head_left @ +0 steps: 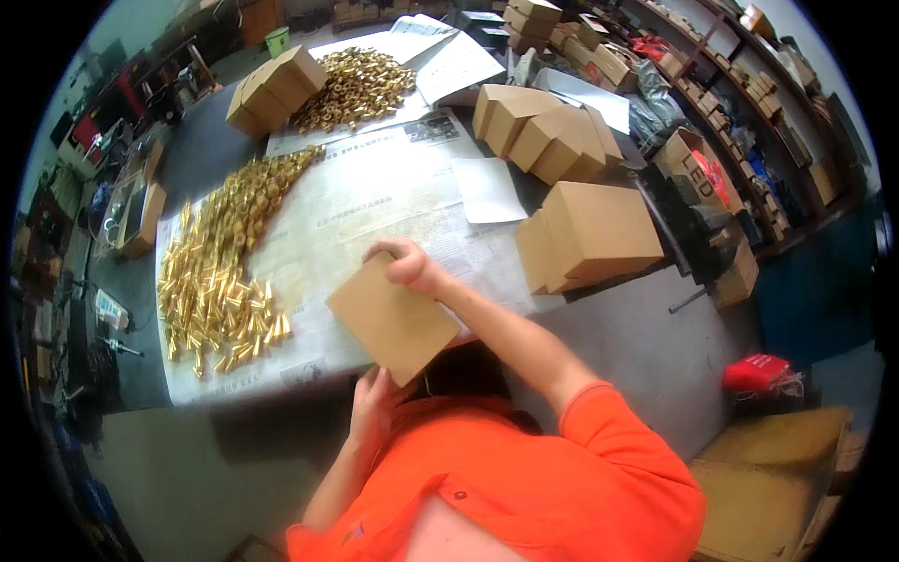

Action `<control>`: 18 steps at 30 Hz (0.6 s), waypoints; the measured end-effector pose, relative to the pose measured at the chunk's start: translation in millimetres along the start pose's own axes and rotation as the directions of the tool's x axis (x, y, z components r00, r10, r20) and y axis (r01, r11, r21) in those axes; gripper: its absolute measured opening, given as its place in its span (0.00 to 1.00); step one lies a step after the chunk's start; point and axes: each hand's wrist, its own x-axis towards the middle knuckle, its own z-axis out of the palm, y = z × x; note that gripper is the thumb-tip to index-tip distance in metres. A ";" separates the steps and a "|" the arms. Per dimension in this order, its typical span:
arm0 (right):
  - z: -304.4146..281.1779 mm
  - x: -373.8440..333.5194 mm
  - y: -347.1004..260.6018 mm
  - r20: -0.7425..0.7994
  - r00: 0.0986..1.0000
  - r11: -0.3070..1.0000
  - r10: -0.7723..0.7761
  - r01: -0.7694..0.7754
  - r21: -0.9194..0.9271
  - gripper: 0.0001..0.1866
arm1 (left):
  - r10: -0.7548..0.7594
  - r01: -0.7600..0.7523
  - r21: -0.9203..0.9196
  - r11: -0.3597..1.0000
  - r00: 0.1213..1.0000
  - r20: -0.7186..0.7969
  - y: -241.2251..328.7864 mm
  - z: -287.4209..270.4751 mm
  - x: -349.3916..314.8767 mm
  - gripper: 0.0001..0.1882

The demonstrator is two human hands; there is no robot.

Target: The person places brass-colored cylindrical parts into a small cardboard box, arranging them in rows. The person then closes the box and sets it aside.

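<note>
A small brown cardboard box (391, 320) is held tilted over the front edge of the table, one flat face turned up. My right hand (412, 267) grips its far corner, fingers bent over the edge. At the near corner, my left hand (375, 401) pinches the box, with part of the fingers hidden behind it. To the left, a long heap of shiny brass tube-shaped fittings (225, 253) lies on newspaper. A second pile of short brass pieces (361, 89) sits farther back.
Newspaper (365, 201) covers the dark table. Closed cardboard boxes (604, 234) stand at the right, more boxes (538, 131) behind them, and others (276, 89) by the far pile. A white sheet (489, 190) lies mid-table. Loaded shelves (740, 84) line the right side.
</note>
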 end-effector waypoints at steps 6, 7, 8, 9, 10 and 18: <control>21.5 -62.5 -3.6 -0.326 0.942 0.996 -0.086 0.091 0.001 0.21 | -0.030 0.027 -0.038 0.999 0.996 -0.088 -5.7 0.6 5.6 0.24; 24.7 -70.9 -2.6 -0.348 0.933 0.994 -0.090 0.104 0.023 0.22 | -0.058 0.055 -0.056 0.997 0.996 -0.061 -2.0 4.4 -3.2 0.24; 32.2 -78.4 -1.1 -0.361 0.930 0.993 -0.069 0.099 0.064 0.22 | -0.085 0.082 -0.076 0.994 0.995 -0.044 1.9 6.0 -13.6 0.24; 38.8 -88.0 -1.3 -0.376 0.926 0.990 -0.046 0.092 0.106 0.22 | -0.083 0.080 -0.051 0.995 0.995 -0.052 5.2 9.2 -23.1 0.24; 41.4 -93.8 -4.0 -0.388 0.922 0.985 -0.022 0.086 0.149 0.22 | -0.103 0.102 -0.015 0.995 0.991 -0.082 0.3 -3.7 -25.2 0.25; 51.3 -140.1 -42.0 -0.532 0.810 0.849 -0.246 0.445 0.284 0.25 | 0.009 -0.024 0.208 0.978 0.997 0.077 59.6 39.2 -51.3 0.23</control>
